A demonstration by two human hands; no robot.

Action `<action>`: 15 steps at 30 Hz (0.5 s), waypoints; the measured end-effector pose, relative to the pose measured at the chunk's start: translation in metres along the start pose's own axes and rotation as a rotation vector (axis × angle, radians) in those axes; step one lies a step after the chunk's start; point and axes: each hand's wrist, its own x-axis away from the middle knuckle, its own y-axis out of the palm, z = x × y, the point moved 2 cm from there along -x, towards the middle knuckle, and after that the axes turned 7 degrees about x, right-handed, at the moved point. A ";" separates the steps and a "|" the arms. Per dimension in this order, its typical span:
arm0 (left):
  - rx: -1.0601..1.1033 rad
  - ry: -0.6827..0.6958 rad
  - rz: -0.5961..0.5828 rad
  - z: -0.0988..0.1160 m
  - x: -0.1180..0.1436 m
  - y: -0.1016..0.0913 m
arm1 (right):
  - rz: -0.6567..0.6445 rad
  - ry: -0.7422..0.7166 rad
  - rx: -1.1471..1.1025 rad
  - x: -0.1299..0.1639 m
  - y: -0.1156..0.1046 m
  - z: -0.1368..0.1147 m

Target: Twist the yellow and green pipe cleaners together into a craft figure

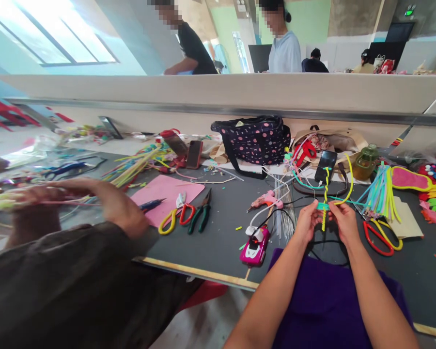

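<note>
Pipe cleaners (326, 198) in both hands, cluttered dark table (221, 237), open workshop

spotted bag (254, 140), pliers (201, 215), pink paper (167, 194)

Left hand (307, 222) and right hand (346, 222) raised together, fingertips pinched.

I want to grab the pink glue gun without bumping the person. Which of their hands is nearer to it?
Left. The left hand pinches the twisted pipe cleaners just right of the pink glue gun; the right hand is farther right, beyond the pipe cleaners.
</note>
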 end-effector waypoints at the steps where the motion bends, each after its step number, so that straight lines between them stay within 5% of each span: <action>1: 0.004 -0.001 -0.002 0.000 0.000 0.000 | 0.001 -0.001 0.008 0.000 0.000 0.000; 15: -0.132 0.116 0.005 0.003 0.004 0.006 | -0.039 -0.001 0.024 0.003 0.002 -0.005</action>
